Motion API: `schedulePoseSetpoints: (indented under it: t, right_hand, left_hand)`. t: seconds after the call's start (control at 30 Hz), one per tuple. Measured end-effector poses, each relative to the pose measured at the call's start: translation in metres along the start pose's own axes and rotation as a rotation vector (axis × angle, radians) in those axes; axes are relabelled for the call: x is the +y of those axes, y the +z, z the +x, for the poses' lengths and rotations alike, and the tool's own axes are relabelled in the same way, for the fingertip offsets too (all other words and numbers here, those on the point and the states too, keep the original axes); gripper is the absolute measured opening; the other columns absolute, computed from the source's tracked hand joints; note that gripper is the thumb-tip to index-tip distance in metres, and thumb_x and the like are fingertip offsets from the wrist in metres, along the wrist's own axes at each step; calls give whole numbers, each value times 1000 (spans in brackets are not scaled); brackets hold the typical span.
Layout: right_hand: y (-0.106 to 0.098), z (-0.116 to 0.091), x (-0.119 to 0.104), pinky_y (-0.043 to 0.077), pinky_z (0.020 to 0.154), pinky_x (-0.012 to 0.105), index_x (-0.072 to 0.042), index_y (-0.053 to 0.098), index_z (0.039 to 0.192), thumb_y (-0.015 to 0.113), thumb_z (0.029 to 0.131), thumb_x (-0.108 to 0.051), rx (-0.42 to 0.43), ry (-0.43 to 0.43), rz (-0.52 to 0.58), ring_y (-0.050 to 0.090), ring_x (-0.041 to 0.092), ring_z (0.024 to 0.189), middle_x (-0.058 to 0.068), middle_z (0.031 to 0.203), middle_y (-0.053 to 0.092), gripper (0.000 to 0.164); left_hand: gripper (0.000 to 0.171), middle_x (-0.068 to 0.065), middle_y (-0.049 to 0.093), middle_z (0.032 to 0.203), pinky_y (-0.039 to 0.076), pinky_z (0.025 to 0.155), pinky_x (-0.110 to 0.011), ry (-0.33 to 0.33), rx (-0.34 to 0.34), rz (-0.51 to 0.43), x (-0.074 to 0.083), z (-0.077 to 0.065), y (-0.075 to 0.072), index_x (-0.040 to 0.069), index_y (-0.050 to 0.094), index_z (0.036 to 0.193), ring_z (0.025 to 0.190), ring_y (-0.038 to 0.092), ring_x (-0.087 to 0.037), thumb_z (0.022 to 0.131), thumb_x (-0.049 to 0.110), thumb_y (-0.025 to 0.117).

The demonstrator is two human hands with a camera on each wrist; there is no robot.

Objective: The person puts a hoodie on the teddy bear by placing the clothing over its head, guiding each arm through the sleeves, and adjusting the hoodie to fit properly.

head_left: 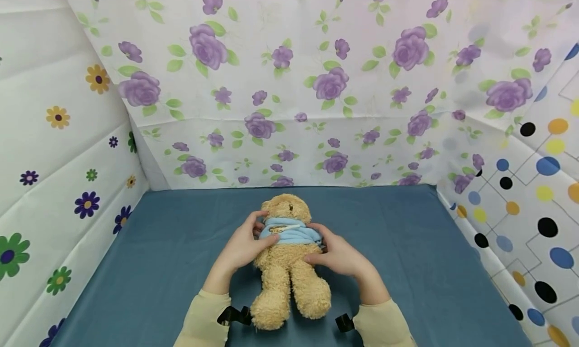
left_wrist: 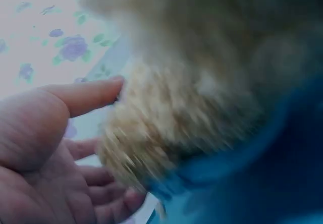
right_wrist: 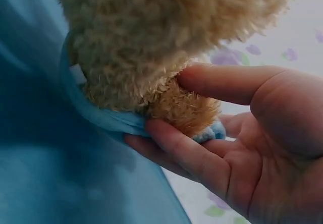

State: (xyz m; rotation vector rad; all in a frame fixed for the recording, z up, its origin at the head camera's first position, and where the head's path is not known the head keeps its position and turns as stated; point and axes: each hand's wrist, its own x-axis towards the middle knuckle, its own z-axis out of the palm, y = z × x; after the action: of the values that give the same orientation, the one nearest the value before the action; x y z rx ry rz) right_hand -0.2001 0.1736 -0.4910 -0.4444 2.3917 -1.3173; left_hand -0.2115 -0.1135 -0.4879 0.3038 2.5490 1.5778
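A tan, curly-furred teddy bear (head_left: 286, 255) in a light blue shirt (head_left: 296, 235) lies on its back, head toward the far wall and legs toward me. At its left side, my left hand (head_left: 244, 242) holds the bear by the arm, thumb on the front and fingers round the outside. My right hand (head_left: 340, 254) grips the opposite side. In the right wrist view its thumb presses the bear's fur (right_wrist: 181, 105) while the fingers reach beneath the blue shirt's edge. The left wrist view shows the fur (left_wrist: 151, 118) blurred between thumb and curled fingers.
Blue-grey cloth (head_left: 190, 221) covers the table. A floral sheet (head_left: 289, 85) hangs behind it, with a flower-print sheet (head_left: 59, 186) at left and a dotted one (head_left: 524, 236) at right. Black straps (head_left: 235, 315) show at both wrists.
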Motion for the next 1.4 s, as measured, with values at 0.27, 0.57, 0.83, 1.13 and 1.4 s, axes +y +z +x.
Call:
schedulePoseSetpoints:
  t: [0.27, 0.57, 0.83, 1.13, 1.4]
  right_hand:
    - [8, 4, -7, 57, 92, 56, -19, 29, 170, 78, 99, -48, 82, 37, -57, 66, 37, 124, 19, 152, 55, 91]
    - [5, -1, -13, 57, 90, 51, -18, 69, 136, 76, 102, -38, 254, -33, -132, 66, 29, 118, 3, 131, 66, 40]
    - [11, 3, -6, 57, 93, 49, -16, 66, 145, 71, 106, -36, 97, -50, -86, 67, 28, 119, 3, 140, 67, 44]
    - [10, 4, -1, 58, 90, 46, -14, 66, 143, 76, 103, -27, 52, -33, -32, 65, 26, 117, 9, 138, 64, 43]
    - [12, 8, 0, 52, 88, 45, -15, 65, 130, 78, 102, -26, 41, -54, -46, 62, 20, 106, 3, 118, 61, 33]
  left_hand:
    - [52, -10, 59, 134, 50, 96, -54, 275, 136, 226, 9, 2, 8, 12, 65, 145, 123, 56, -33, 98, 25, 83]
    - [33, 0, 60, 113, 44, 81, -41, 333, 15, 357, 5, 2, 17, 11, 78, 128, 101, 51, -21, 100, 30, 80]
    - [49, 0, 53, 118, 37, 83, -45, 267, -152, 291, -1, -2, 4, 8, 69, 143, 105, 42, -24, 105, 37, 73]
    - [50, -5, 55, 120, 39, 77, -42, 194, -357, 118, 6, -7, -18, 5, 64, 148, 95, 46, -25, 111, 39, 61]
    - [43, -8, 69, 119, 50, 90, -45, 57, -245, -66, 12, -3, -17, 4, 78, 106, 112, 64, -30, 113, 40, 58]
